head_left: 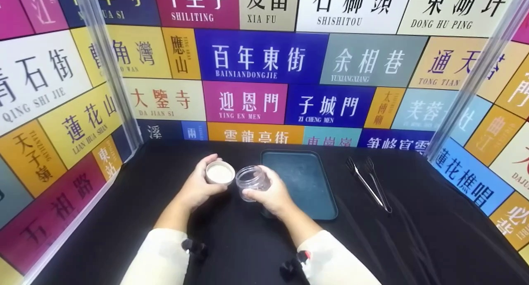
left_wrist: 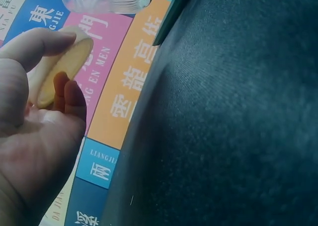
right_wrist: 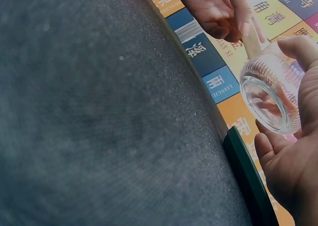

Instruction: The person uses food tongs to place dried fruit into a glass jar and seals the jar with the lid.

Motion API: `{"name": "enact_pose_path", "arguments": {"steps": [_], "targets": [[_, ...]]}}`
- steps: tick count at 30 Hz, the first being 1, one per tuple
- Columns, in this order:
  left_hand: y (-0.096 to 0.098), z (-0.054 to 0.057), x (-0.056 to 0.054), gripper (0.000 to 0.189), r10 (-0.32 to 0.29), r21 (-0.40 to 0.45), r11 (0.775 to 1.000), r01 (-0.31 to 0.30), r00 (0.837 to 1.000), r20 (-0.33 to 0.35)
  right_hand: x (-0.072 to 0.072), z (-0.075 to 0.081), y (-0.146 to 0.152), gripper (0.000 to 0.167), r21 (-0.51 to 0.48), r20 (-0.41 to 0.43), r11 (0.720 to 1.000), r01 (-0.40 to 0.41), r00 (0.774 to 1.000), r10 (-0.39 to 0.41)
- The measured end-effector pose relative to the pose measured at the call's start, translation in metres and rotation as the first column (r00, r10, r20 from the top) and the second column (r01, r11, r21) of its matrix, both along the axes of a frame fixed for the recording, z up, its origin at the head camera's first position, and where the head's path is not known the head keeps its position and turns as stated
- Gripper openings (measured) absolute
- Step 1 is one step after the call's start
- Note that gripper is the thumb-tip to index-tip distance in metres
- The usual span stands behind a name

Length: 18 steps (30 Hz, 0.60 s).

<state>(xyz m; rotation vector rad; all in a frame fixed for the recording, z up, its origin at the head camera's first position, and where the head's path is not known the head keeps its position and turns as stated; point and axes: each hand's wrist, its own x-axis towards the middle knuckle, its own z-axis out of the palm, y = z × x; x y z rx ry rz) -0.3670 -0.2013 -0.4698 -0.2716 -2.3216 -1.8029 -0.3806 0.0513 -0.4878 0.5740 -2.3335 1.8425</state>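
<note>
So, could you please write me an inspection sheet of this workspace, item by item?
Surface: black cloth table, no spill seen.
Job's things: clear ribbed plastic jar, open, tilted; round cream lid, off the jar.
Clutter: dark green rectangular tray behind the jar; metal tongs lying right of the tray.
Grippers: left hand holds the lid; right hand grips the jar.
Cables: nothing seen.
Surroundings: colourful sign panels on three sides.
</note>
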Motion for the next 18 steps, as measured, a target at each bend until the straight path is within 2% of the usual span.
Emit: {"name": "enact_pose_path", "arguments": {"steps": [5, 18], "targets": [[0.0018, 0.0016, 0.0017, 0.103, -0.048, 0.014, 0.999, 0.048, 0.999, -0.005, 0.0006, 0.0000, 0.0007, 0.085, 0.022, -0.015, 1.000, 0.014, 1.000, -0.014], [-0.0001, -0.0032, -0.0005, 0.100, -0.123, 0.201, 0.972, 0.123, 0.992, -0.013, -0.0004, -0.0008, 0.0006, 0.084, -0.018, 0.002, 0.999, -0.046, 0.999, 0.046]]}}
